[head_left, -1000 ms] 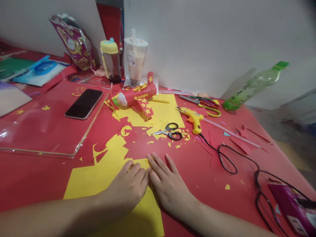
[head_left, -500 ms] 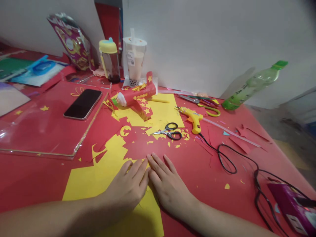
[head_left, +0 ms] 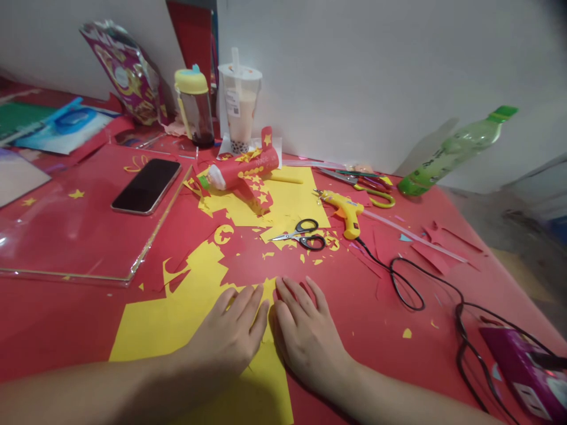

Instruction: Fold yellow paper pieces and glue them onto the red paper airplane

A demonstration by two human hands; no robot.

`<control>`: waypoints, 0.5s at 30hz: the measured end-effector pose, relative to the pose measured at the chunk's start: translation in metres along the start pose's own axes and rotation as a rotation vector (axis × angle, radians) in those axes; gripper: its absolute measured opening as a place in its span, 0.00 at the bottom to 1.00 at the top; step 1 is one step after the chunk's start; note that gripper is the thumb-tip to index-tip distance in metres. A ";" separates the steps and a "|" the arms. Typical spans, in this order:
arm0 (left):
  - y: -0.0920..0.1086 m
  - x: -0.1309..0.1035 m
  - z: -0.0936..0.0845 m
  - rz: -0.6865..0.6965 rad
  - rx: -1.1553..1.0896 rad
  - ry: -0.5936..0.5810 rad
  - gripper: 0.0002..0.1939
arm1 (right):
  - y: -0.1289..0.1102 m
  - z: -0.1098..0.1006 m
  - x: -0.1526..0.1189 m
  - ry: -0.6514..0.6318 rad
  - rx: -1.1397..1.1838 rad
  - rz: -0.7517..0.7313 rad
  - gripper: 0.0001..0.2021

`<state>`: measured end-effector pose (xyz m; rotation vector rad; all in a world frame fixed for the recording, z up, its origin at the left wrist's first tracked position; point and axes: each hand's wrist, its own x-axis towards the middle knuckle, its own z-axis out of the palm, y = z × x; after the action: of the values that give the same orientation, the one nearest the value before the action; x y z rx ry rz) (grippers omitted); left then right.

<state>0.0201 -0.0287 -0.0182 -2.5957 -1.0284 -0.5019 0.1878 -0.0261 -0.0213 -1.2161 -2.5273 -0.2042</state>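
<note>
Both hands rest palm down at the near middle of the red table. My left hand (head_left: 237, 330) lies on a large sheet of yellow paper (head_left: 155, 327) whose far edge is cut ragged. Just to its right, my right hand (head_left: 310, 339) is at the sheet's right edge, fingers stretched forward and slightly apart. Neither hand grips anything that shows; what is under the palms is hidden. Beyond the fingertips lie black-handled scissors (head_left: 305, 235) among yellow paper scraps. Farther back is a red paper rocket-like model (head_left: 248, 171) with yellow stars, lying on another yellow sheet (head_left: 296, 200).
A yellow glue gun (head_left: 345, 212) lies right of centre, its black cord (head_left: 394, 277) looping to a purple power strip (head_left: 522, 372). A green bottle (head_left: 456, 153) leans on the wall. A phone (head_left: 147, 186) lies on a clear sleeve (head_left: 80, 236). A bubble tea cup (head_left: 241, 106) stands behind.
My right hand has slid a little to the right, opening a gap between the two hands where yellow paper shows. My left hand has stayed nearly in place.
</note>
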 end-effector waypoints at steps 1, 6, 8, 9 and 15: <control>0.000 0.000 0.000 0.001 0.000 0.003 0.13 | 0.000 0.000 0.000 0.001 -0.003 0.003 0.08; 0.000 0.000 0.002 0.006 -0.003 -0.001 0.14 | 0.000 -0.002 0.000 -0.007 -0.015 0.006 0.08; 0.000 0.000 0.002 0.009 -0.007 -0.016 0.14 | 0.000 -0.003 0.000 -0.005 -0.018 0.005 0.09; 0.000 0.000 0.002 0.009 -0.009 -0.017 0.14 | 0.000 -0.004 0.001 -0.005 -0.020 0.004 0.09; -0.001 0.002 0.001 -0.008 -0.010 -0.002 0.14 | 0.000 -0.004 0.002 -0.026 -0.031 -0.004 0.11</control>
<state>0.0210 -0.0271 -0.0179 -2.6030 -1.0395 -0.5077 0.1875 -0.0258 -0.0173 -1.2333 -2.5580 -0.2316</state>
